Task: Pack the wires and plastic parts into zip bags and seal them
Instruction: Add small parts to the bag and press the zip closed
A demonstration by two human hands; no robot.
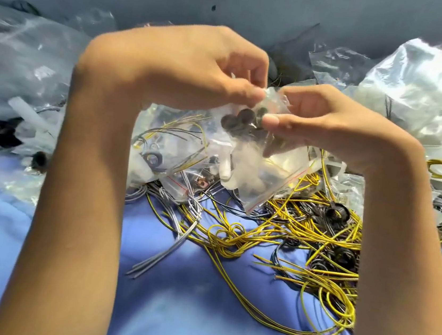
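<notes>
Blue cloth (182, 315) is lying nearest, showing bare between both forearms. Left hand (199, 64) and right hand (317, 123) are meeting close together above it, each pinching the same small clear zip bag (274, 101), with dark round parts (244, 118) sitting inside. Yellow wires (303, 233) are sprawling to the right, touching grey wires (178, 234) at centre. Filled bags (176, 161), some showing a red seal stripe, are crowding beneath the hands. Crumpled clear plastic (18, 59) is lining the far edge against a grey wall (234, 2).
</notes>
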